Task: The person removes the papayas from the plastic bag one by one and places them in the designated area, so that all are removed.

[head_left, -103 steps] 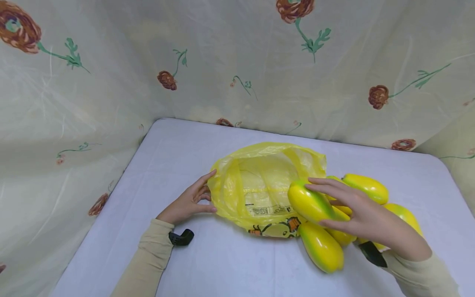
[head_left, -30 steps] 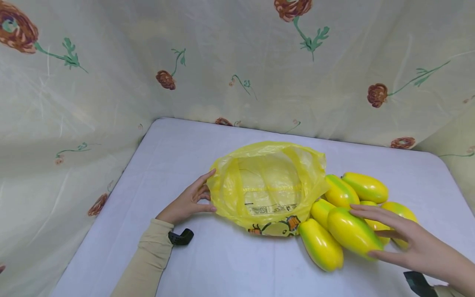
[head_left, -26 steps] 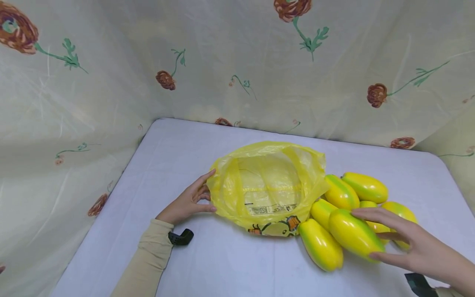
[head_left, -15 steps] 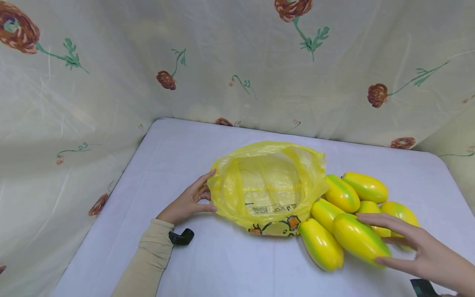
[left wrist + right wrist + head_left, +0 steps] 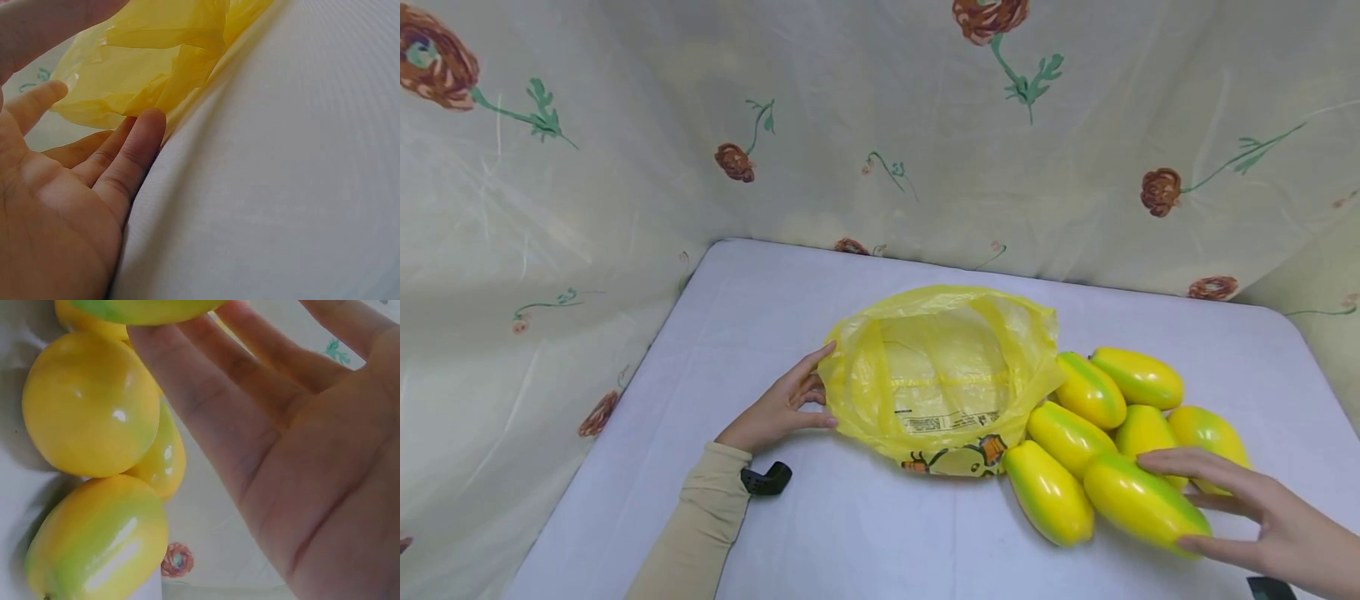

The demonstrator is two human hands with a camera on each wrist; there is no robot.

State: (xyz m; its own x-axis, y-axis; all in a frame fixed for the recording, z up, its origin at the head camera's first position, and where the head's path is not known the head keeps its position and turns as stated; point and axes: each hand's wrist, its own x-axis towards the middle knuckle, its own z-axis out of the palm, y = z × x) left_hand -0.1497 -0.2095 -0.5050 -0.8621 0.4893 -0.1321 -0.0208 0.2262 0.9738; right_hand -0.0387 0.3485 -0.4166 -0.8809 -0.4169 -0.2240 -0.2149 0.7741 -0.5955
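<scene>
My left hand (image 5: 782, 408) lies at the left side of a yellow plastic bag (image 5: 857, 367), fingertips and thumb touching its edge. In the left wrist view, its fingers (image 5: 134, 150) reach loosely to the crinkled yellow film. The bag's mouth gapes toward me, and a cartoon print shows on its front. My right hand (image 5: 1247, 504) holds a yellow-green papaya (image 5: 1135, 500) between thumb and fingers, at the front of a group of similar papayas (image 5: 1048, 496). In the right wrist view, the held papaya (image 5: 144, 309) shows only at the top edge.
Several more papayas (image 5: 1138, 379) lie close together right of the bag, one against its right edge. A white cloth covers the table (image 5: 865, 533). A flowered curtain (image 5: 850, 125) hangs behind and at the sides. Black straps (image 5: 767, 479) sit at my wrists.
My right hand has brought the papaya from the bag's right edge toward the front right, lowering it beside the others. The left hand and the bag have stayed nearly still.
</scene>
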